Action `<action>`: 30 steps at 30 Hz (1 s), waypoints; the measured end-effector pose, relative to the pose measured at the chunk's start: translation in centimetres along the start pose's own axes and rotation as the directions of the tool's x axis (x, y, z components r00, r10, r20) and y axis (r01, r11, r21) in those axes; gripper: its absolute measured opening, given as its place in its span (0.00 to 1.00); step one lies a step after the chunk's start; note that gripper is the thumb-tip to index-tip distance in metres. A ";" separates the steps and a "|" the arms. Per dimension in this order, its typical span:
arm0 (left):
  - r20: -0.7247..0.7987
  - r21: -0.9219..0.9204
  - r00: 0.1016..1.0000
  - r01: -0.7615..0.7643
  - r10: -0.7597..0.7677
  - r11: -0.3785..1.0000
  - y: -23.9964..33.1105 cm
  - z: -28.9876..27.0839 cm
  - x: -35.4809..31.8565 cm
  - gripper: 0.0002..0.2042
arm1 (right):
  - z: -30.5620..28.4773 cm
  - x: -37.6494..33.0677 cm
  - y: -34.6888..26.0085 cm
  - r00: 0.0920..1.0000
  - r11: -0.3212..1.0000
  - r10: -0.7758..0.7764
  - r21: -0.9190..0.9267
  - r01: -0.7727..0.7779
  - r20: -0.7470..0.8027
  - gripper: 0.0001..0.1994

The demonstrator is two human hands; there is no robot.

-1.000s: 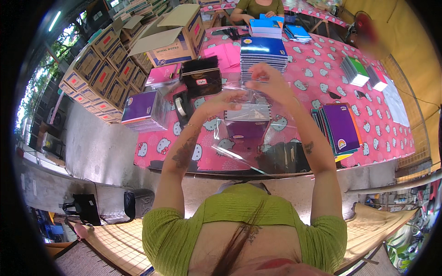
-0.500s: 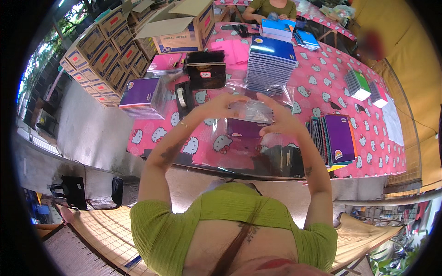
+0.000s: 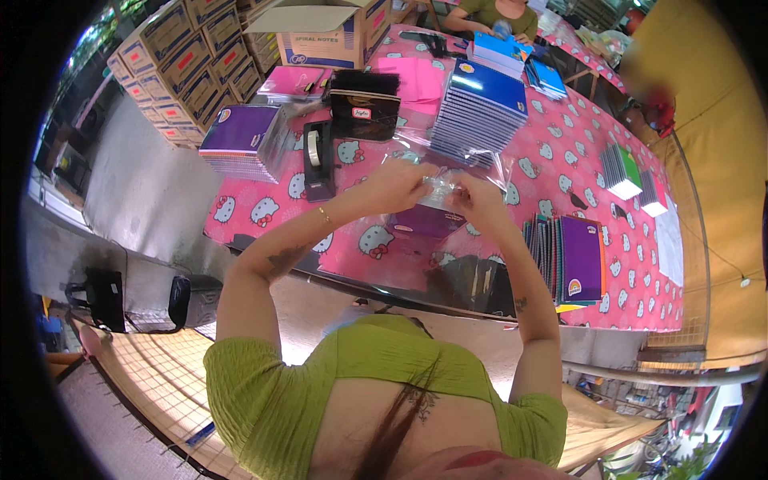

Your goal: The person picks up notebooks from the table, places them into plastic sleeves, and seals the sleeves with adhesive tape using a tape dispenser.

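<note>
Clear plastic film (image 3: 439,190) is gathered over a purple-covered bundle of notebooks (image 3: 424,222) that stands at the front middle of the table. My left hand (image 3: 406,186) has its fingers closed on the film at the bundle's top. From the other side my right hand (image 3: 480,200) pinches the same film, its fingertips partly hidden. Just behind both hands rises a tall stack of blue spiral notebooks (image 3: 482,98). A tape dispenser (image 3: 317,164) stands left of my left hand, apart from it.
Plastic-wrapped purple notebooks (image 3: 238,132) sit at the left edge, near a black box (image 3: 364,112). Upright notebooks (image 3: 580,258) stand at the right, with green ones (image 3: 622,170) farther off. Cartons (image 3: 172,76) are piled at left. A co-worker (image 3: 498,18) handles blue notebooks across the table.
My hands were spread apart around the bundle's top; they have drawn together and closed on the plastic film. The whole view has also tilted slightly.
</note>
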State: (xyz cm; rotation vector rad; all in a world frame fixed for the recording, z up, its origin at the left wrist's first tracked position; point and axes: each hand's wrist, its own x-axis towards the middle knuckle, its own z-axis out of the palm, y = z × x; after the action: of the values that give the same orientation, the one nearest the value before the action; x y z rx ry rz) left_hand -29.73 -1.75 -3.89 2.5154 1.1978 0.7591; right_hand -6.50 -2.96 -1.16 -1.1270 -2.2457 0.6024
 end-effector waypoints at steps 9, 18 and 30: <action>0.410 -0.276 0.883 0.358 -0.228 0.892 -3.2 -1.2 4.0 0.33 | -0.4 1.6 5.5 0.956 0.910 0.207 0.319 -0.266 0.207 0.25; 0.263 -0.736 0.885 0.441 -0.384 0.513 -6.6 2.7 7.0 0.15 | 1.0 2.1 7.2 0.951 0.784 0.229 0.539 -0.307 0.208 0.15; 0.106 -0.876 0.269 0.481 -0.957 0.038 -16.0 1.3 -15.2 0.13 | 1.7 1.8 7.1 0.961 0.800 0.266 0.537 -0.267 0.082 0.14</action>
State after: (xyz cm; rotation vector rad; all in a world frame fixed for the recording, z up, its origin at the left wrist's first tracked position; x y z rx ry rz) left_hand -47.29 -3.52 -17.14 0.5527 1.6068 1.2654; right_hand -4.42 2.14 -6.21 -1.1330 -1.7396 1.2675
